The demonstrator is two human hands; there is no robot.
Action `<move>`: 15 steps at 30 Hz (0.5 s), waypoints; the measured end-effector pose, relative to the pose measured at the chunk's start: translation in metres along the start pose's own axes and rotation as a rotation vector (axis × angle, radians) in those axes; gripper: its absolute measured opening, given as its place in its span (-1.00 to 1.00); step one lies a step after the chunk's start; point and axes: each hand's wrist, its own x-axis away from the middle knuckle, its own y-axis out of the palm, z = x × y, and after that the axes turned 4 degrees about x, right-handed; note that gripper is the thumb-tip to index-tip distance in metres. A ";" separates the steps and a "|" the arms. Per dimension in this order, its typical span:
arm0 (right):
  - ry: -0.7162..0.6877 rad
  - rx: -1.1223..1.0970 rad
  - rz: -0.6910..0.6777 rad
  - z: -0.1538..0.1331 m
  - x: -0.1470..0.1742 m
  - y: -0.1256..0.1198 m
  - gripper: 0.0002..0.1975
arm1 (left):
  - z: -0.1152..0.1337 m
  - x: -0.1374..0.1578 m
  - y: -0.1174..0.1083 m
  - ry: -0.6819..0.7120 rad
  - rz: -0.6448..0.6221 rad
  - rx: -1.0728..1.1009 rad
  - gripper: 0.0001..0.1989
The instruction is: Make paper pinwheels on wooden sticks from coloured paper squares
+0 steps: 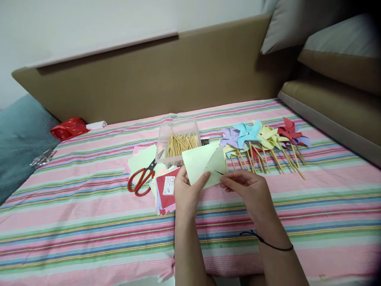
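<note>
A light green square of paper [196, 161] is held up above the cloth, with a crease or cut running diagonally to its upper right corner. My left hand [190, 186] grips its lower left part, thumb on the front and fingers behind. At the paper's right edge, my right hand [242, 182] is closed in a pinch at the edge. A thin dark line [218, 172] tapers from those fingertips toward the middle of the sheet; whether it is a slit or a pointed object I cannot make out.
Behind the paper stands a clear plastic box [178, 125] of thin wooden sticks [181, 145]. Red-handled scissors [141, 178] lie left, beside stacked coloured paper [160, 190]. Several finished pinwheels [248, 133] lie right. A red plastic bag [70, 128] sits far left on the striped cloth [104, 222].
</note>
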 end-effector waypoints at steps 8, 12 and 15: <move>-0.014 -0.009 -0.143 0.003 -0.001 0.002 -0.75 | -0.001 -0.001 -0.001 -0.033 -0.031 -0.025 -0.56; -0.024 0.005 -0.159 0.006 -0.002 0.002 -0.76 | -0.003 -0.005 -0.008 -0.047 -0.102 -0.123 -0.56; -0.033 0.020 -0.128 0.004 -0.001 0.002 -0.76 | -0.005 -0.007 -0.010 -0.052 -0.133 -0.200 -0.55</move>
